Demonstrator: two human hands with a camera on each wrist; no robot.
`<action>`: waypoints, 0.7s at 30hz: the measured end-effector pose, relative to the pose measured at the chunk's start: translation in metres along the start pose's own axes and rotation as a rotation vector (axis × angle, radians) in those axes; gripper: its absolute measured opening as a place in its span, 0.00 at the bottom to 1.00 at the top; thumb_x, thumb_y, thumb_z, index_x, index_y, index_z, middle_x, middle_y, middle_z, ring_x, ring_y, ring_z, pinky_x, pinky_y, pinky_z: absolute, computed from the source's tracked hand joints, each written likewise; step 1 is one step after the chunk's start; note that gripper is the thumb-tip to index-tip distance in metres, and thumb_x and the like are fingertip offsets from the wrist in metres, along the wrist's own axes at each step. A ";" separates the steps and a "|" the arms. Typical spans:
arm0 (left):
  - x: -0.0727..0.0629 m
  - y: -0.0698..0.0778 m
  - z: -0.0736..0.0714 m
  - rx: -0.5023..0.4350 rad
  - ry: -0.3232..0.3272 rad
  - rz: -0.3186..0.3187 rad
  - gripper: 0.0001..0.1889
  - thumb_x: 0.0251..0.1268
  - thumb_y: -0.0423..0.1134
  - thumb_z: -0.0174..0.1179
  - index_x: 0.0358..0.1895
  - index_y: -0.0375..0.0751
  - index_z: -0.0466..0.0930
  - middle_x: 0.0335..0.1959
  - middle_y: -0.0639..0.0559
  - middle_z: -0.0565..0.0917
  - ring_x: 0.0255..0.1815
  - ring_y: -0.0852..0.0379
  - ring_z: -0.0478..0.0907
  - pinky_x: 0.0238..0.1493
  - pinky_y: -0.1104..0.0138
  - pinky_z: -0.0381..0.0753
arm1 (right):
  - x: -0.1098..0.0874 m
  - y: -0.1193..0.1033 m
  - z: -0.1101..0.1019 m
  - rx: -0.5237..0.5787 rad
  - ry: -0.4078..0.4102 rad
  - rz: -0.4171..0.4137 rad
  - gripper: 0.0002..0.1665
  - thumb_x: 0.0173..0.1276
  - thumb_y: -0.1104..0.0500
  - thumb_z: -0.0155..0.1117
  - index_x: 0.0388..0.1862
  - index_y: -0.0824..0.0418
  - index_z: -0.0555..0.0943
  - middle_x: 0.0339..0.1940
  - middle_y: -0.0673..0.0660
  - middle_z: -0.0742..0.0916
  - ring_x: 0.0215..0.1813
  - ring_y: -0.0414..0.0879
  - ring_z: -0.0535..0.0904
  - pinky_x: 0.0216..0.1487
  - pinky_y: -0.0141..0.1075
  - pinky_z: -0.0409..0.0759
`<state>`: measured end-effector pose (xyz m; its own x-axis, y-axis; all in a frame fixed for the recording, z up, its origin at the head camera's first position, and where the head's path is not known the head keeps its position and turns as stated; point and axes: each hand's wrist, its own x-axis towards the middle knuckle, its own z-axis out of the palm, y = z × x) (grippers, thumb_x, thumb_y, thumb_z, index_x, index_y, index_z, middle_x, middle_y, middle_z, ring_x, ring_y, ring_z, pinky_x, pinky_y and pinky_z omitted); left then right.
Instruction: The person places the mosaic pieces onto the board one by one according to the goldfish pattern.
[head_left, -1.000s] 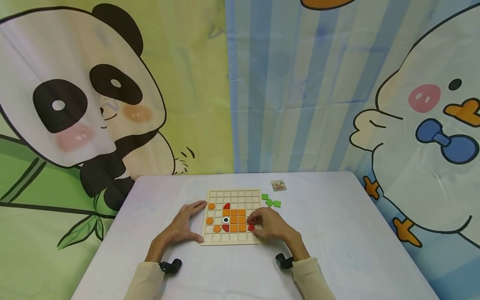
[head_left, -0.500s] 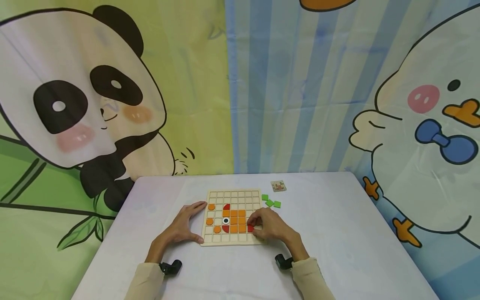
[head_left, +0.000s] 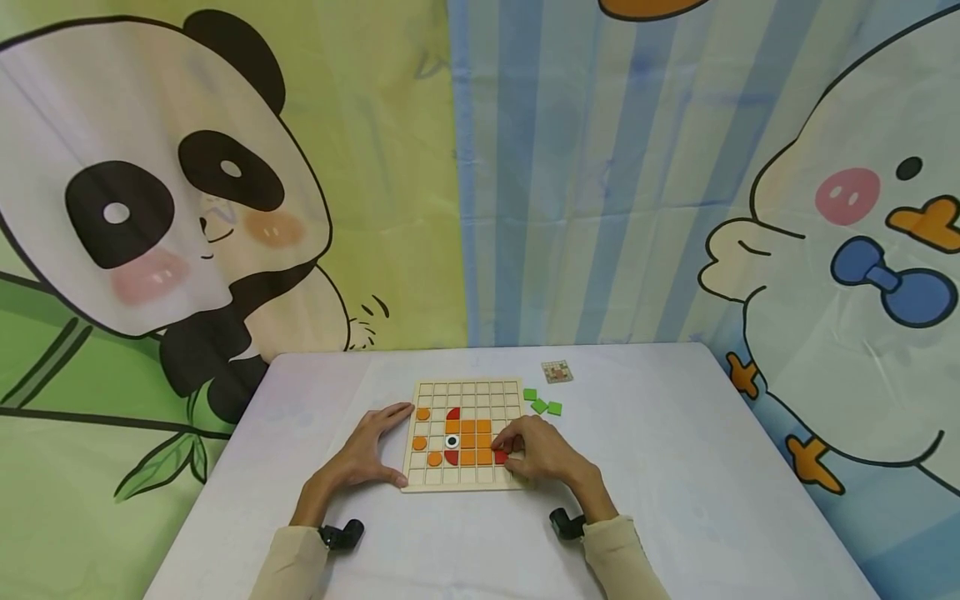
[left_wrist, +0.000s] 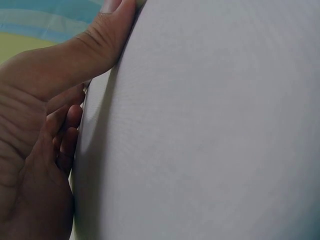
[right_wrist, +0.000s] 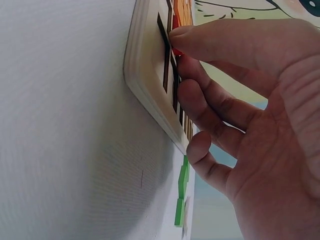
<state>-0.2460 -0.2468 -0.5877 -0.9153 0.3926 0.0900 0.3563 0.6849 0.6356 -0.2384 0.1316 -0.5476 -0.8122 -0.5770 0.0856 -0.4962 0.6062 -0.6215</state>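
Observation:
A wooden grid board (head_left: 468, 389) lies on the white table, holding orange square tiles (head_left: 483, 442), red rounded tiles (head_left: 453, 413), orange discs (head_left: 419, 442) and an eye tile (head_left: 452, 442). My left hand (head_left: 360, 448) spreads along the board's left side, fingertips at the edge and thumb by the near left corner. Bent over the lower right of the board, my right hand (head_left: 546, 450) has its thumb and fingertips at a red tile (head_left: 500, 457) beside the orange block. In the right wrist view the thumb touches this red tile (right_wrist: 176, 47), which the fingers partly hide.
Several green tiles (head_left: 539, 405) lie on the table (head_left: 645, 433) just right of the board. Behind them is a small pattern card (head_left: 557, 372). A curtain (head_left: 525, 167) with cartoon animals hangs past the table's far edge.
The red tile under my right hand has gone from slightly tilted to lying flatter and squarer beside the orange tiles. My right fingertips shifted slightly left. The left hand kept its place.

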 end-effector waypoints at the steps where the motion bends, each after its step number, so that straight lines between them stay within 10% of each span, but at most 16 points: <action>1: 0.000 0.000 0.000 0.000 0.001 0.003 0.73 0.26 0.59 0.94 0.86 0.46 0.66 0.87 0.45 0.67 0.79 0.37 0.66 0.79 0.31 0.68 | 0.000 0.000 0.000 -0.004 0.002 -0.007 0.14 0.65 0.66 0.79 0.49 0.55 0.94 0.47 0.49 0.95 0.43 0.40 0.86 0.48 0.34 0.85; 21: 0.000 0.004 -0.002 -0.008 -0.012 -0.013 0.72 0.28 0.58 0.94 0.86 0.45 0.65 0.87 0.44 0.66 0.79 0.37 0.65 0.79 0.30 0.66 | 0.004 -0.002 -0.007 -0.071 -0.017 -0.029 0.11 0.62 0.65 0.82 0.41 0.53 0.94 0.38 0.48 0.93 0.37 0.42 0.84 0.43 0.32 0.82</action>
<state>-0.2447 -0.2459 -0.5835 -0.9174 0.3912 0.0730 0.3433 0.6851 0.6425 -0.2426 0.1317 -0.5407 -0.7921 -0.6038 0.0895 -0.5407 0.6259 -0.5621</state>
